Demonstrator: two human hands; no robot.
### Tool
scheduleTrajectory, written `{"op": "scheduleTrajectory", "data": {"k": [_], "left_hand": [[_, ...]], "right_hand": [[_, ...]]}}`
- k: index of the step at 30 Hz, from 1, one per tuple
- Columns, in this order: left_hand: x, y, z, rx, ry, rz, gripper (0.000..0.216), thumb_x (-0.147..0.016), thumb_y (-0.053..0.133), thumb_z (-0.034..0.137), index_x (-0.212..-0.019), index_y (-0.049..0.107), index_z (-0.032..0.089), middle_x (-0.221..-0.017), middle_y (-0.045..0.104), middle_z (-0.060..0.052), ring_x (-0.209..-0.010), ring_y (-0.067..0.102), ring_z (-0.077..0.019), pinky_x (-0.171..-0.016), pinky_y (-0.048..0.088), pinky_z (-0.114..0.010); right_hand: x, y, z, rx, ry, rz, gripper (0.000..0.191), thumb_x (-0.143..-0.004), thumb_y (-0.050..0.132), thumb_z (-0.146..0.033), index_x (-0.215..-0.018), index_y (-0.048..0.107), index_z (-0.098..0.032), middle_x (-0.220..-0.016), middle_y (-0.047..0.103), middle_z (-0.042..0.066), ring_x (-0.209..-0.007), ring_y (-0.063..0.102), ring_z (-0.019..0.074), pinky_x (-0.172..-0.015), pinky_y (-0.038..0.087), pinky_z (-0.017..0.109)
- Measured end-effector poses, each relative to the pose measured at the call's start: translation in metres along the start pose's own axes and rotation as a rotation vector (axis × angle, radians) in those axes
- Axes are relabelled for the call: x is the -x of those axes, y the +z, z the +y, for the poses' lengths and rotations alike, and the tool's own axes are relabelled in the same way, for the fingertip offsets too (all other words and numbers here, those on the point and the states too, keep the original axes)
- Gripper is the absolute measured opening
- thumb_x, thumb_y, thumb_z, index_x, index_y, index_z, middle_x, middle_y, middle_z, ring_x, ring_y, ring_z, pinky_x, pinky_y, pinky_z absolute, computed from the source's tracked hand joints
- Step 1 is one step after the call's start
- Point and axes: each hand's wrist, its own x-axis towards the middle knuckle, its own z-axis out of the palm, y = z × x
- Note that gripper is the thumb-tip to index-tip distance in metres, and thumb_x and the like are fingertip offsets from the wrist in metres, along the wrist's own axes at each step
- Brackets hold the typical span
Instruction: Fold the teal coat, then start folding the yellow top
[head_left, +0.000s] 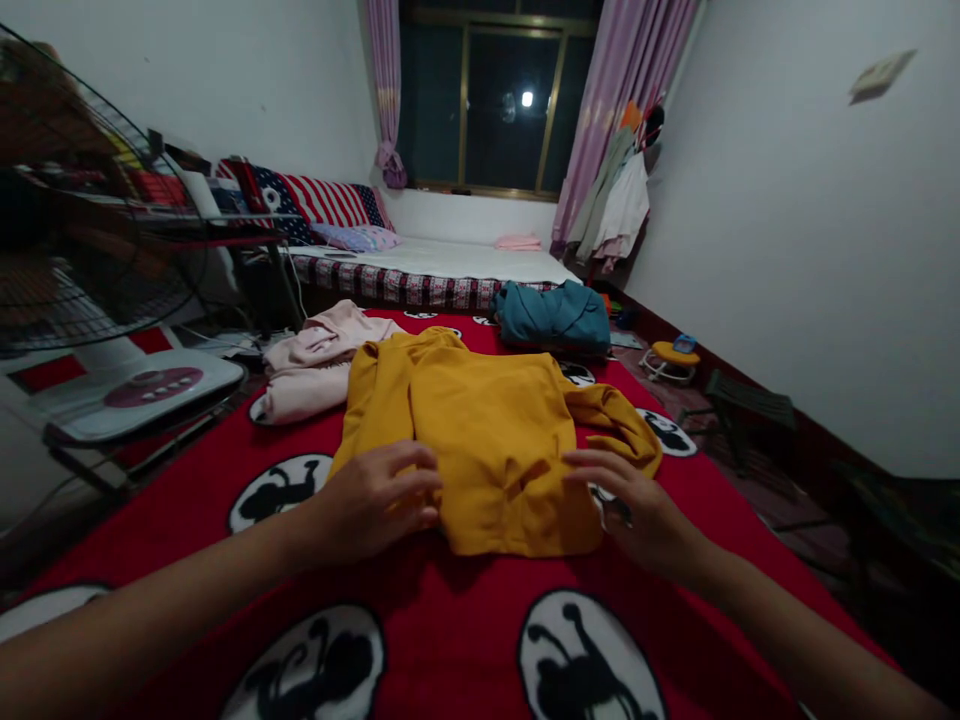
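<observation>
A mustard-yellow top (480,420) lies partly folded on a red blanket (450,620) printed with black-and-white round figures. My left hand (379,500) rests on the garment's near left edge, fingers curled over the cloth. My right hand (637,505) sits at the near right edge by the folded-in sleeve, fingers bent and touching the fabric. Both forearms reach in from the bottom of the view.
A pink garment (315,365) lies crumpled at the far left of the blanket, a teal one (555,318) at the far end. An electric fan (90,250) stands at left. A second bed (450,265) lies under the window; a small stool (671,358) stands at right.
</observation>
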Motion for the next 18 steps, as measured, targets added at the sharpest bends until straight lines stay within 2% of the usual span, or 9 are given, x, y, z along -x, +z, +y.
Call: {"op": "scheduleTrajectory", "data": {"k": [3, 6, 9, 12, 15, 18], "left_hand": [[0.018, -0.009, 0.017, -0.031, 0.064, -0.149, 0.019, -0.086, 0.056, 0.030, -0.103, 0.060, 0.025, -0.101, 0.062, -0.006, -0.088, 0.059, -0.0184, -0.079, 0.046, -0.030], [0.023, -0.010, 0.017, -0.060, 0.022, -0.212, 0.039, -0.081, 0.059, 0.025, -0.119, 0.054, 0.027, -0.118, 0.059, -0.007, -0.104, 0.057, -0.0219, -0.089, 0.045, -0.033], [0.024, 0.001, 0.005, -0.133, 0.001, -0.203, 0.045, -0.082, 0.050, 0.012, -0.125, 0.051, 0.026, -0.124, 0.058, -0.008, -0.110, 0.056, -0.0215, -0.093, 0.044, -0.033], [0.023, 0.005, -0.014, -0.190, 0.021, -0.199, 0.040, -0.087, 0.039, 0.007, -0.118, 0.057, 0.025, -0.115, 0.064, -0.006, -0.100, 0.060, -0.0188, -0.085, 0.046, -0.029], [0.018, -0.013, -0.031, -0.192, -0.071, -0.136, 0.031, -0.089, 0.040, 0.012, -0.108, 0.062, 0.023, -0.105, 0.067, -0.006, -0.090, 0.062, -0.0173, -0.077, 0.047, -0.025], [0.010, -0.048, -0.038, -0.174, -0.256, 0.020, 0.034, -0.081, 0.043, 0.008, -0.107, 0.063, 0.017, -0.099, 0.067, -0.005, -0.088, 0.061, -0.0173, -0.077, 0.046, -0.025]], "right_hand": [[0.014, 0.007, -0.005, 0.106, -0.042, -0.126, 0.065, -0.071, 0.038, 0.002, -0.123, 0.059, -0.030, -0.140, 0.049, 0.005, -0.128, 0.045, 0.0211, -0.105, 0.038, 0.046], [0.013, 0.016, -0.002, 0.138, 0.002, -0.101, 0.065, -0.073, 0.039, 0.002, -0.125, 0.059, -0.031, -0.143, 0.046, 0.006, -0.130, 0.043, 0.0220, -0.104, 0.039, 0.047], [0.001, 0.022, -0.001, -0.029, 0.101, -0.035, 0.047, -0.076, 0.048, -0.005, -0.110, 0.069, -0.029, -0.138, 0.051, 0.006, -0.126, 0.048, 0.0233, -0.103, 0.040, 0.045], [-0.016, 0.021, 0.000, -0.406, 0.317, 0.149, 0.020, -0.081, 0.059, -0.027, -0.094, 0.073, -0.023, -0.118, 0.066, 0.008, -0.110, 0.060, 0.0250, -0.098, 0.046, 0.043], [-0.031, 0.012, 0.005, -0.761, 0.557, 0.407, 0.035, -0.076, 0.067, -0.048, -0.097, 0.071, -0.020, -0.097, 0.073, 0.007, -0.099, 0.066, 0.0270, -0.088, 0.053, 0.041], [-0.037, 0.001, 0.011, -0.934, 0.689, 0.560, 0.042, -0.068, 0.075, -0.052, -0.099, 0.070, -0.024, -0.095, 0.073, 0.005, -0.098, 0.067, 0.0282, -0.083, 0.057, 0.040]]}}
